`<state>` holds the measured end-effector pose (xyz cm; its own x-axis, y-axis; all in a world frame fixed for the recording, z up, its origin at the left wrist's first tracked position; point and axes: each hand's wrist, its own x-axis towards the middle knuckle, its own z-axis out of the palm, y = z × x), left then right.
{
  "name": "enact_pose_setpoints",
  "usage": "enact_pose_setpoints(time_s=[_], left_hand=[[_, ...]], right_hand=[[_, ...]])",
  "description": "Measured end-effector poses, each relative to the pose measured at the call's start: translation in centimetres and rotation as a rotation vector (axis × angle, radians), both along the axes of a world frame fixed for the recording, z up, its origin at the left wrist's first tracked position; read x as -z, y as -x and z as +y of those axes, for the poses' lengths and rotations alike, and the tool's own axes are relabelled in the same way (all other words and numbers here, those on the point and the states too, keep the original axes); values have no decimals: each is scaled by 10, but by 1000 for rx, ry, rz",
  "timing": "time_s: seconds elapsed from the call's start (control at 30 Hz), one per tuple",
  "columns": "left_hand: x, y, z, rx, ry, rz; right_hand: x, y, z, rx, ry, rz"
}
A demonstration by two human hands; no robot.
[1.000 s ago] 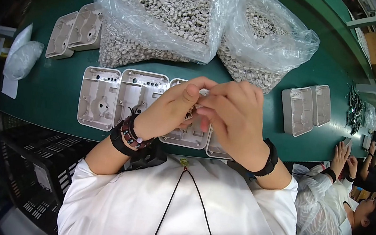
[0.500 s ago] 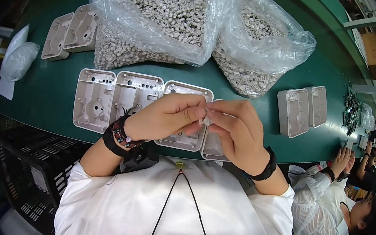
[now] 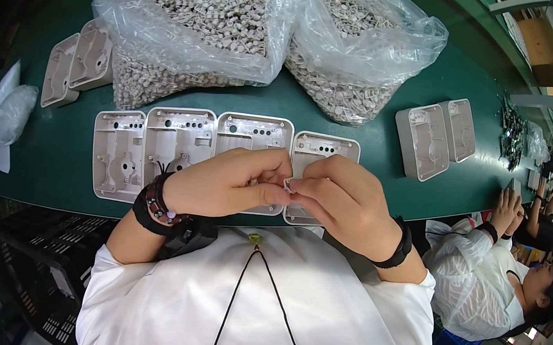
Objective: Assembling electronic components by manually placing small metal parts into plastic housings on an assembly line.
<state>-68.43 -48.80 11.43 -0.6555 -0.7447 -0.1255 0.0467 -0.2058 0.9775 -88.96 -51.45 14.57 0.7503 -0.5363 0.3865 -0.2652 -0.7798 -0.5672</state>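
Note:
My left hand [image 3: 230, 182] and my right hand [image 3: 346, 199] meet above a row of white plastic housings, fingertips pinched together. Between them is a small white plastic part [image 3: 287, 184], mostly covered by the fingers. Both hands seem to grip it. Under the hands lie the third housing [image 3: 254, 143] and, at the right end, another housing [image 3: 326, 148]. Further left in the row are the leftmost housing [image 3: 115, 155] and its neighbour [image 3: 180, 137], open sides up, with holes along their far edges.
Two clear bags, a large bag [image 3: 187, 56] and a smaller bag [image 3: 353, 64], hold many small white parts behind the row. More housings stand at the left [image 3: 60, 74] and right [image 3: 425, 147]. A co-worker [image 3: 478, 283] sits to the right. Black crates [image 3: 40, 267] are at lower left.
The view has shifted, so bags and housings appear further left. My fingers have changed their grip on the small part, and more of the right-end housing shows.

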Motion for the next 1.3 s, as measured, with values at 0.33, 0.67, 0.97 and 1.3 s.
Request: enact_pose_setpoints(time_s=[0.33,0.67,0.97,1.3], left_hand=[[-17,-5,2,-230,218,-237],[-16,-35,20,-798,17,198],[-8,-38,22,-770,75,148],[-15,-17,13,-747,-37,178]], right_hand=[[-1,19,-17,182,164,52],[30,27,-42,64,348,547],[25,27,-43,36,295,581],[-17,-23,-9,92,49,122]])
